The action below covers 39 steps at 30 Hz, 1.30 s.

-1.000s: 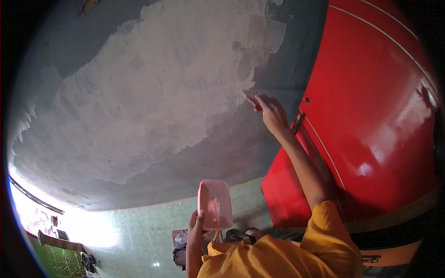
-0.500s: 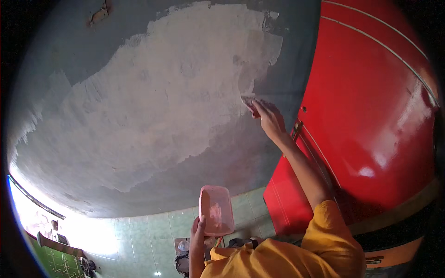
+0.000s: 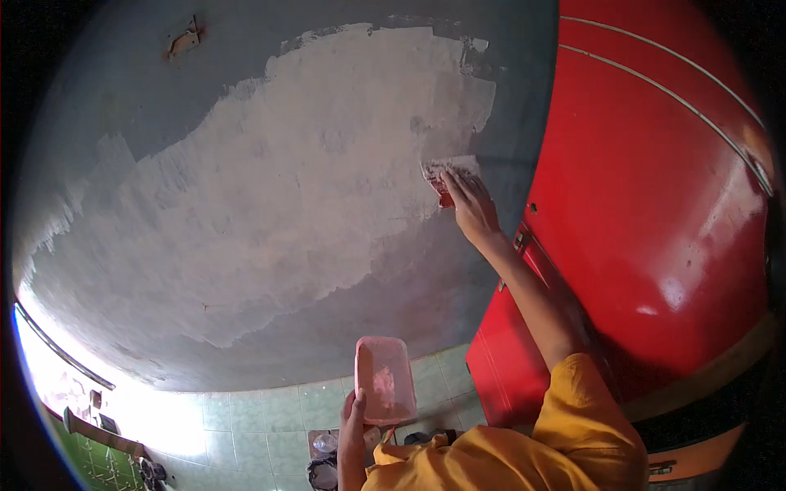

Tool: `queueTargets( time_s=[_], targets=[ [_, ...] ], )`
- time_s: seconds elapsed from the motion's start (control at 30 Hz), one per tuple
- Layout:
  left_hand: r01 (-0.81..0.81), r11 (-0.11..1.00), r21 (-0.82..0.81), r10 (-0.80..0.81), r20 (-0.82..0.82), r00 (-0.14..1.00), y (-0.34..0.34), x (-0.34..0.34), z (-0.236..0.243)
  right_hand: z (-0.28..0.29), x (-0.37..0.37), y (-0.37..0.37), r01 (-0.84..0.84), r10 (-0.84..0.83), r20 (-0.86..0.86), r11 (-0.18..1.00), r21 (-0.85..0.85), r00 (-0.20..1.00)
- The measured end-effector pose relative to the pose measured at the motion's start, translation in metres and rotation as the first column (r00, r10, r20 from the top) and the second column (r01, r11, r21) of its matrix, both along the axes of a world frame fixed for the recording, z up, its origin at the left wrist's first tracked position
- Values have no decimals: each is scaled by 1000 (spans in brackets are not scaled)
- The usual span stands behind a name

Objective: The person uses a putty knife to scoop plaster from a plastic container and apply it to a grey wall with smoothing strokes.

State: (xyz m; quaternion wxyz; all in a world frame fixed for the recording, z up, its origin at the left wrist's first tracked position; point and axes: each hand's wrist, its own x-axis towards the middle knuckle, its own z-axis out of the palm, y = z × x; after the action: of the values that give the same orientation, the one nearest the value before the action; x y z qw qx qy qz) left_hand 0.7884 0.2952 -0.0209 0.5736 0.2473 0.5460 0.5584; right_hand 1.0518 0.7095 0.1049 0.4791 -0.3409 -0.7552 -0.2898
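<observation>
In my right hand is a flat reddish putty spreader smeared with filler, its fingers closed over it. The spreader's broad edge lies against a large grey panel, at the right border of a pale filler patch with ragged edges. Lower down, my left hand grips the left side of a pink translucent plastic container. Some pinkish-white paste sits on the container's bottom. The thumb shows at its rim; the other fingers are mostly hidden.
A glossy red panel with pale trim lines stands close by my right arm. Pale green floor tiles run below the grey panel. Near my left forearm is a dark-rimmed bucket. A rusty metal bracket sticks out at the upper left.
My right hand has turned the spreader from edge-on to flatter against the panel, so its broad face shows. The view has shifted slightly; the left hand still holds the container.
</observation>
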Motion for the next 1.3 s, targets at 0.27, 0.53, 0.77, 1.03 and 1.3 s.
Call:
queueTargets(
  time_s=[0.27,0.53,0.77,1.03,1.3],
  targets=[
    [20,1000,-24,-23,-123,992,-3,-2,-3,175,11,12,-11,27,-162,995,101,986],
    [-45,999,0,45,-15,999,-4,8,2,-41,-12,5,-27,28,-28,999,32,999],
    [-24,998,-64,19,-72,997,-4,0,-16,11,-12,-1,-87,83,-88,995,-45,993],
    [-172,981,89,167,60,984,-8,5,-1,8,-22,-6,-23,23,-8,999,25,1000],
    [-230,955,188,209,125,970,-4,1,43,-55,-56,-180,-811,34,-850,323,-488,525]
  ],
)
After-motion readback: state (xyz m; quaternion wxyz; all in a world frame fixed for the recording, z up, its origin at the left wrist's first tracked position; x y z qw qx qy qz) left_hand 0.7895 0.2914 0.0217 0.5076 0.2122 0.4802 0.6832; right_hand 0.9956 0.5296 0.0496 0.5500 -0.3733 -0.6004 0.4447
